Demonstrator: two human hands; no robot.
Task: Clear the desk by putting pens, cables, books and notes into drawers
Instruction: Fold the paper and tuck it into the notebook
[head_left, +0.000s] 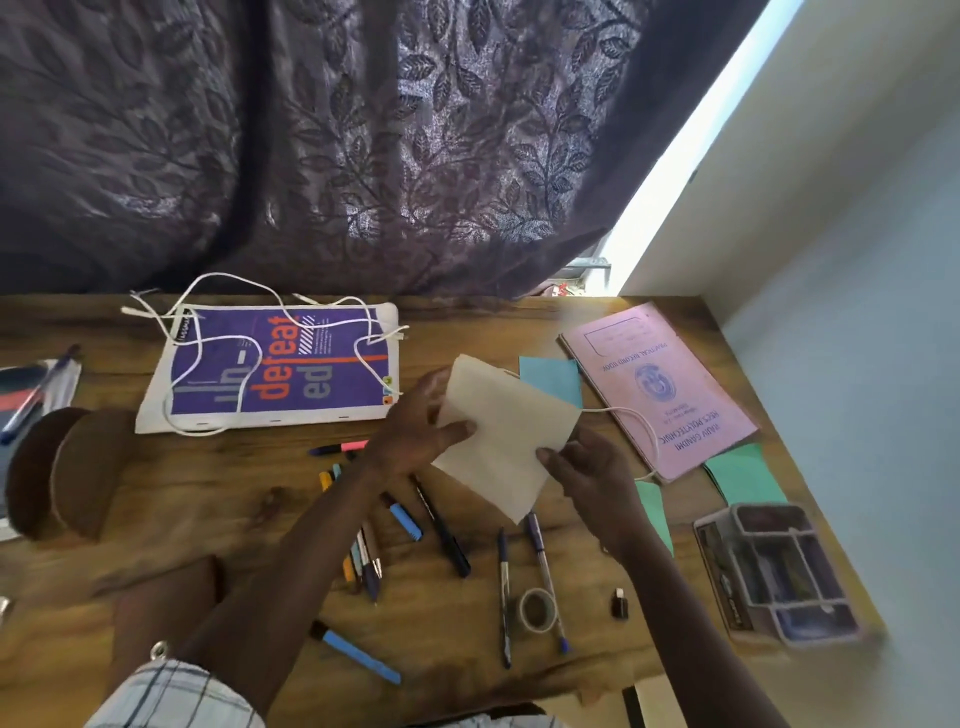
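Observation:
A cream sheet of paper (506, 431) is held above the middle of the wooden desk (208, 493). My left hand (415, 423) pinches its left edge and my right hand (592, 470) grips its lower right corner. A purple book (275, 364) lies at the back left with a white cable (228, 322) looped over it. At the right lies a pink record book (660, 384), another white cable (636, 421) crossing it. Blue and green notes (553, 376) (743, 473) lie around it. Several pens and markers (441, 527) are scattered in front.
A tape roll (538, 609) and a small black adapter (619, 603) lie near the front edge. A grey compartment organiser (779, 566) stands at the right edge. Brown wooden half-discs (67, 478) stand at the left. A dark leaf-patterned curtain (363, 145) hangs behind the desk.

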